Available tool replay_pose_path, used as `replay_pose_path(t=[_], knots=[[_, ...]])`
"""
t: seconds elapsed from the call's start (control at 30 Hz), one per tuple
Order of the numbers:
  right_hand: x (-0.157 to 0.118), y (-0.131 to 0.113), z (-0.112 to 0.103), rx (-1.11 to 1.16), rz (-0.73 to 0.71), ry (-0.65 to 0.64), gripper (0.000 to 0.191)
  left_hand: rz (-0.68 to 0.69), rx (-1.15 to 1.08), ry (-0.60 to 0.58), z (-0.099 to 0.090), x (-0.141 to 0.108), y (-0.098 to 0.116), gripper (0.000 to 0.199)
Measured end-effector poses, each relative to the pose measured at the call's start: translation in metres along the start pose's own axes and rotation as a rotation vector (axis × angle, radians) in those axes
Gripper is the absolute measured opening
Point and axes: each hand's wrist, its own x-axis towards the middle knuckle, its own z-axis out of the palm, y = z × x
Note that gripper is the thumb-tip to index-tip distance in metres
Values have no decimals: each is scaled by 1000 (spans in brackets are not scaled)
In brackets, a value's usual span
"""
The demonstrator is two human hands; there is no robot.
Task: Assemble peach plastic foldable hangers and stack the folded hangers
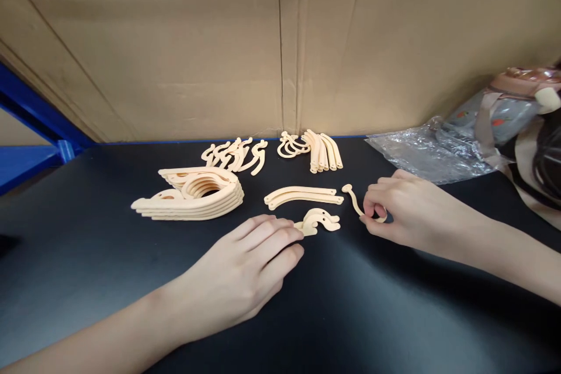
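Note:
My right hand pinches a cream plastic hanger hook just above the black tabletop; its round-headed stem points left and its curve is partly hidden by my fingers. With bent fingers, my left hand grips the near end of two short, curved, notched cream pieces, one overlapping the other; the thumb is hidden. Just behind them lie two long, slightly bowed arms with holes at their ends. To the left is a neat stack of cream hanger-shaped frames.
Along the back lie several curved pieces, hooks and a bundle of bowed arms. A clear plastic bag and a strapped bottle are at right. Cardboard stands behind; a blue metal frame is at left.

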Motion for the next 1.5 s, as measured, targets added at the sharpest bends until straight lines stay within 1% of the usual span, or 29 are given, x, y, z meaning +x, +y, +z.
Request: replay_pose_path(t=[0.07,0.13,0.2,0.27,0.4,0.5,0.6,0.67,0.8,0.87,0.93,1.07,1.2,1.3,1.4,1.43,1.5], knots=[[-1,3,0,-54,34,-25,18,-1,27,-1,-1,2,3,24],[-3,7,-2,-74,53,-40,17,-45,30,4,-1,5,6,24],[-6,11,-6,-57,52,-11,16,-114,4,25,-1,10,9,25],[-10,11,-11,-14,18,35,14,-184,-41,53,-2,18,11,26],[-15,1,-23,50,-112,74,9,-300,-170,76,-5,31,12,25],[-17,-11,-27,-19,-227,176,12,-313,-252,76,-4,32,13,29],[-19,-19,-25,-107,-365,290,16,-305,-321,47,-1,28,18,31],[-21,-23,-22,-161,-430,354,18,-304,-383,32,-1,25,22,26],[-24,-27,-15,-252,-525,429,18,-383,-564,-21,-6,24,31,14],[-25,-26,-12,-294,-532,438,19,-407,-628,-15,-7,24,33,11],[-24,-26,-8,-322,-525,438,22,-393,-654,8,-6,24,34,11],[-23,-29,-4,-331,-527,449,25,-377,-670,4,2,21,31,5],[-22,-37,0,-315,-506,473,28,-402,-721,-1,9,21,32,3],[-22,-40,3,-288,-489,501,27,-505,-817,-11,11,22,35,8],[-22,-41,5,-237,-511,520,13,-625,-910,-8,11,24,39,13],[-22,-41,6,-212,-527,517,13,-651,-927,0,10,24,39,14],[-22,-44,8,-145,-551,487,23,-680,-938,8,10,23,38,14]])
